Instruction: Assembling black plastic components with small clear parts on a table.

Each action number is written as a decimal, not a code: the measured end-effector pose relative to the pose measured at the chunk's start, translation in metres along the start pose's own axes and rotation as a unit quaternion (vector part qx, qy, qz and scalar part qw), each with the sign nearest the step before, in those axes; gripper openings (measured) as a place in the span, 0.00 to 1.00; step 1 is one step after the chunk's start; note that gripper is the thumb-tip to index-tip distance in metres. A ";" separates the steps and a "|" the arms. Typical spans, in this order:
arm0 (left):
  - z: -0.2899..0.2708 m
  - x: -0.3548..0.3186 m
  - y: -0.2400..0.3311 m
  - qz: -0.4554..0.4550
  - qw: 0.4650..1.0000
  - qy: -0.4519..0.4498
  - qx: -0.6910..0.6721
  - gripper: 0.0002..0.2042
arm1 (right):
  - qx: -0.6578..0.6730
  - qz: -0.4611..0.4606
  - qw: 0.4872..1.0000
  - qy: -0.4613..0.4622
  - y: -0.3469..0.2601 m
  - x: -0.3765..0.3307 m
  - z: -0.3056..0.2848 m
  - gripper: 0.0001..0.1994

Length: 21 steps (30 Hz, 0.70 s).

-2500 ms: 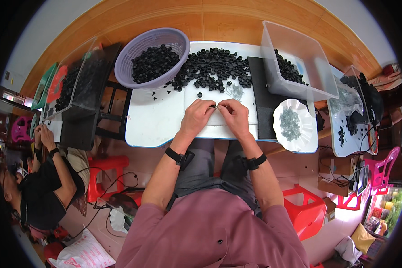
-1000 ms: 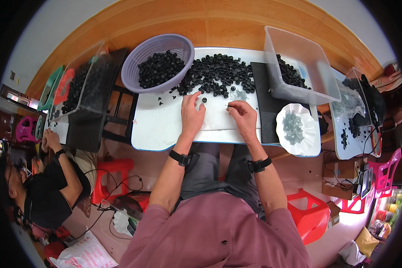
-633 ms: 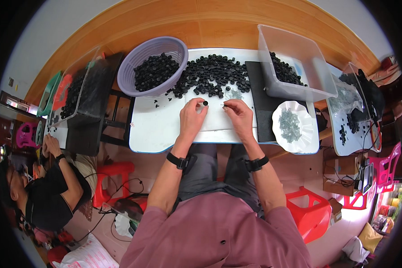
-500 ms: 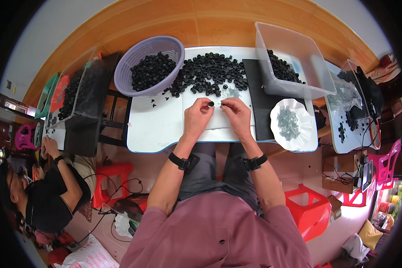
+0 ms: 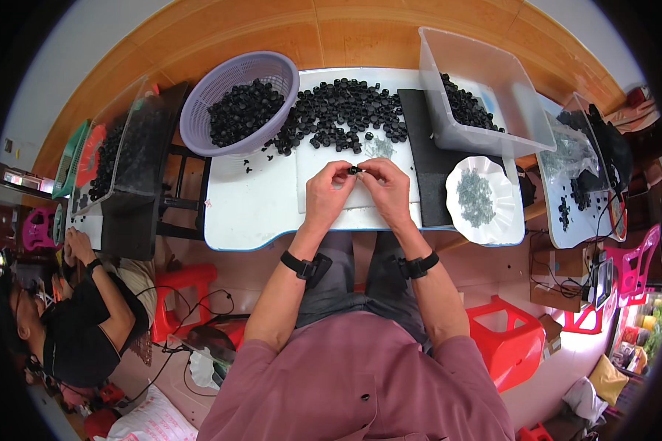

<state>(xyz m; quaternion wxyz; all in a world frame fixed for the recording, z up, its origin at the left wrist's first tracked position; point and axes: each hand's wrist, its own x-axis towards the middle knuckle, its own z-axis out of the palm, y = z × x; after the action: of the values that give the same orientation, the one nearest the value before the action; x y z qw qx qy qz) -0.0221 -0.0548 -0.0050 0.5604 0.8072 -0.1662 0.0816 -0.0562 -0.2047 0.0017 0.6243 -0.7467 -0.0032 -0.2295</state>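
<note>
My left hand (image 5: 326,192) pinches a small round black cap (image 5: 354,170) above the near part of the white table. My right hand (image 5: 387,189) is closed too, its fingertips meeting the same cap from the other side. The small clear piece it held a moment ago is now hidden between the fingers. Just beyond my hands lies a wide heap of loose black caps (image 5: 346,110). A little pile of clear pieces (image 5: 379,148) rests at that heap's near edge.
A purple basket (image 5: 187,121) of black caps stands at left, a clear plastic bin (image 5: 518,110) with more at right. Near it, a white scalloped dish (image 5: 504,220) holds clear pieces. A co-worker (image 5: 88,316) sits at left. Red stools (image 5: 511,345) flank me.
My hands have come together, the right fingertips moving left onto the black cap, which was held apart from the small clear piece before. The view has shifted slightly.
</note>
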 end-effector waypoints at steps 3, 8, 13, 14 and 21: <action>0.001 -0.001 -0.001 0.012 1.000 0.003 0.006 0.13 | -0.009 -0.007 1.000 -0.004 0.001 0.000 0.002 0.08; -0.001 -0.001 -0.002 0.005 1.000 -0.008 0.010 0.16 | -0.016 0.007 1.000 0.001 0.003 -0.001 0.003 0.08; -0.003 -0.001 0.000 -0.020 0.999 -0.022 0.012 0.16 | -0.013 0.015 1.000 0.001 0.006 -0.002 0.002 0.07; -0.003 -0.001 0.000 -0.017 1.000 -0.019 -0.008 0.15 | -0.006 0.014 1.000 0.000 0.006 -0.002 0.002 0.07; -0.005 0.000 0.003 -0.041 0.998 -0.027 -0.026 0.14 | 0.015 0.014 1.000 -0.021 0.003 -0.001 -0.001 0.08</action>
<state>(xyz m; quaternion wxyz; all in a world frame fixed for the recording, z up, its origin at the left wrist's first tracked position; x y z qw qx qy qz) -0.0232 -0.0512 -0.0011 0.5793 0.8005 -0.1500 0.0328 -0.0569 -0.2063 -0.0019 0.6385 -0.7417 -0.0093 -0.2051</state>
